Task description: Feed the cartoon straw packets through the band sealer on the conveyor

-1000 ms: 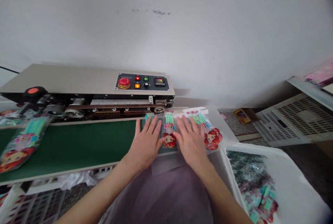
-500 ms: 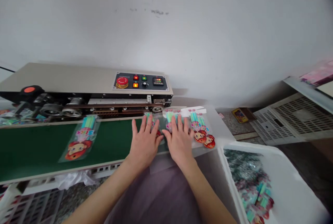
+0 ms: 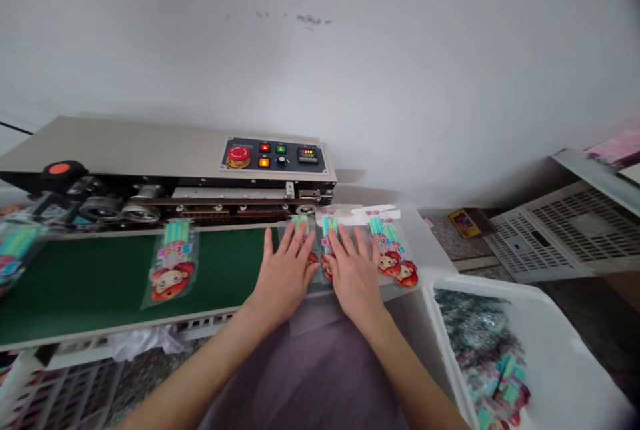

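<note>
- Here is the left hand (image 3: 286, 273), palm down over the right end of the green conveyor belt (image 3: 110, 270); its fingers are spread apart, lying across a cartoon-head straw packet (image 3: 313, 258) that is partly hidden beneath them;
- and the right hand (image 3: 354, 277), also flat with fingers apart, sits just off the belt's right end, covering much of a second straw packet (image 3: 330, 224) whose green straws peek out above the fingertips;
- further right of the belt, two overlapping straw packets (image 3: 387, 263) lie on the white worktop (image 3: 427, 247), red-haired heads toward the person;
- out on the belt itself, one clear "Stick" packet (image 3: 171, 270) lies slightly tilted, straws at the far side; another packet (image 3: 17, 250), blurred, is at the belt's left end;
- behind the belt stands the band sealer (image 3: 150, 150); its control panel (image 3: 274, 156) shows a red stop button (image 3: 239, 154), lit switches and a glowing display (image 3: 307, 155);
- well right of the belt, a white tub (image 3: 565, 343) holds a heap of similar packets (image 3: 505, 377)
</note>
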A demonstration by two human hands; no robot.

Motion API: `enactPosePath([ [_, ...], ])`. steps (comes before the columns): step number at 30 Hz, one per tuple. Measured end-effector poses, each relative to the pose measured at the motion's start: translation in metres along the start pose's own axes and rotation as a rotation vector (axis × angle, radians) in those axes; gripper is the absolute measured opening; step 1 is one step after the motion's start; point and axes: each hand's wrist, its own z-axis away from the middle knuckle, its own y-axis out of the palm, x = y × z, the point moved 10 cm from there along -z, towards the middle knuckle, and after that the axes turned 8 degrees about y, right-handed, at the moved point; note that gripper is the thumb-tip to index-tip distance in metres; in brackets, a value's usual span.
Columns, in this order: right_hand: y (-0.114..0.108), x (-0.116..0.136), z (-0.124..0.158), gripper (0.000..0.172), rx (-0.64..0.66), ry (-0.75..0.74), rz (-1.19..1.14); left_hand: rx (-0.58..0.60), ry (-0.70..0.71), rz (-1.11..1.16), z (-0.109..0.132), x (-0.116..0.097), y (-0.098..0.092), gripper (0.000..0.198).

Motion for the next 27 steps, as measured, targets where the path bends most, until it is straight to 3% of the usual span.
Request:
enactPosePath([
  [2,-0.006,0.008,-0.002,0.048,-0.004,-0.001,-0.009,0.001,-0.054,-0.033,0.002,0.008,-0.010,0.059],
  [4,-0.014,-0.002,-0.003,0.048,-0.026,0.019,0.008,-0.002,-0.047,-0.033,-0.004,0.003,-0.016,0.059],
  [8,-0.018,-0.066,-0.008,0.048,-0.042,0.173,0.109,0.023,0.173,0.076,-0.025,-0.036,-0.003,0.057],
  [11,-0.004,-0.096,-0.007,0.051,0.018,0.239,0.150,0.019,0.198,0.094,-0.024,-0.036,0.008,0.056],
  [13,0.005,-0.084,-0.005,0.052,0.039,0.212,0.141,0.018,0.172,0.075,-0.014,-0.022,0.010,0.055],
  [15,0.009,-0.053,-0.002,0.053,0.036,0.162,0.110,0.039,0.152,0.043,-0.001,-0.004,0.006,0.053],
  [19,0.004,0.003,-0.001,0.056,0.042,0.137,-0.002,0.029,0.056,-0.041,0.011,0.019,-0.016,0.053],
  [22,-0.005,0.007,-0.001,0.053,0.028,0.117,-0.085,-0.007,0.076,-0.010,-0.002,-0.002,-0.022,0.052],
  [25,-0.007,-0.019,0.002,0.050,0.006,0.095,-0.147,-0.010,0.195,0.069,-0.021,-0.039,-0.007,0.053],
  [27,-0.001,-0.036,0.005,0.050,0.007,0.075,-0.156,-0.020,0.228,0.083,-0.029,-0.050,0.005,0.055],
])
